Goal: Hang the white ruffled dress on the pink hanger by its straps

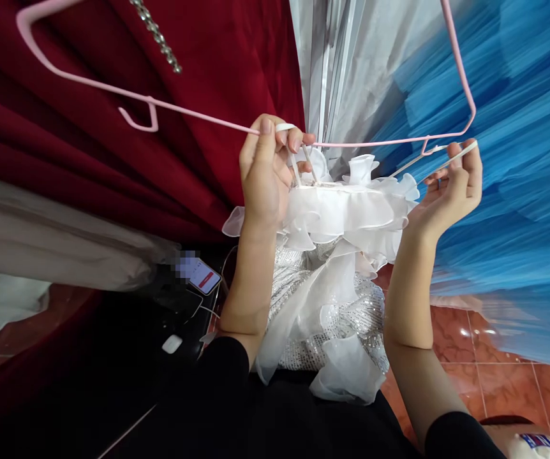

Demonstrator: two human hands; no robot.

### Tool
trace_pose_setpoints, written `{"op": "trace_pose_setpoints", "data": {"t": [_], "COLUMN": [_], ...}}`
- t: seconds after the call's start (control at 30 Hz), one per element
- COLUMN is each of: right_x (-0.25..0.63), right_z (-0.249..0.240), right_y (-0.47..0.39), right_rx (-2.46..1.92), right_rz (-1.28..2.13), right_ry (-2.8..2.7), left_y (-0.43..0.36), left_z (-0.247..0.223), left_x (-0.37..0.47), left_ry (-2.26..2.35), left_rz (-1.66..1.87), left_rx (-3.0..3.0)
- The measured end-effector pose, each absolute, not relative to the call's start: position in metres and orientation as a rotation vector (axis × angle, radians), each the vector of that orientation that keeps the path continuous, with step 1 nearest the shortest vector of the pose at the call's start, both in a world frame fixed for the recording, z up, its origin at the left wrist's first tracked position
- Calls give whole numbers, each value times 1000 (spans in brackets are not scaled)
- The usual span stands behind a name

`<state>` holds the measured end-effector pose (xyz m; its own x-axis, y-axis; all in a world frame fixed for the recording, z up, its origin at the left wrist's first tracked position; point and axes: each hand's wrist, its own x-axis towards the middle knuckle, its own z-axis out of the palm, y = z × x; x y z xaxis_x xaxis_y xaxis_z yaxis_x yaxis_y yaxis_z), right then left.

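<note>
A white dress [337,210] with ruffles on top and a silver sequined body hangs down before me. Above it runs the lower bar of a pink hanger [193,115]. My left hand [265,169] is closed around that bar near its middle, and a white strap loop [284,127] passes over its fingers. On the right, my right hand [450,185] is closed, pinching a thin white strap [461,150] of the dress. This strap is stretched out beside the small hook [427,148] under the hanger bar. Another small hook [143,121] on the left carries nothing.
Dark red fabric [208,57] hangs at the left and blue tulle [519,191] at the right. A lit phone [203,276] and a small white case [172,344] lie on a black surface. A jewelled strand [155,35] hangs at the top. Below is red tiled floor [499,382].
</note>
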<state>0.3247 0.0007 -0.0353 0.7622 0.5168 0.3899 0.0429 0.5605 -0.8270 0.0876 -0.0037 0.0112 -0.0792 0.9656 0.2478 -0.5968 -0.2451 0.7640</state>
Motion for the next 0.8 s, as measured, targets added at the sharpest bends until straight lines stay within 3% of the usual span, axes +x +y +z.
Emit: {"op": "trace_pose_setpoints", "data": {"t": [0.57,0.8], "right_x": [360,341], "right_z": [-6,-8], "right_y": [-8,-25], "right_rx": [-870,-818], "right_rz": [935,791], "right_ry": [-700,-359], "left_y": [8,5], "left_z": [7,8], "left_x": [76,81], "left_ry": [557,601], "left_rz": [1499,1517], "left_rx": [833,839]}}
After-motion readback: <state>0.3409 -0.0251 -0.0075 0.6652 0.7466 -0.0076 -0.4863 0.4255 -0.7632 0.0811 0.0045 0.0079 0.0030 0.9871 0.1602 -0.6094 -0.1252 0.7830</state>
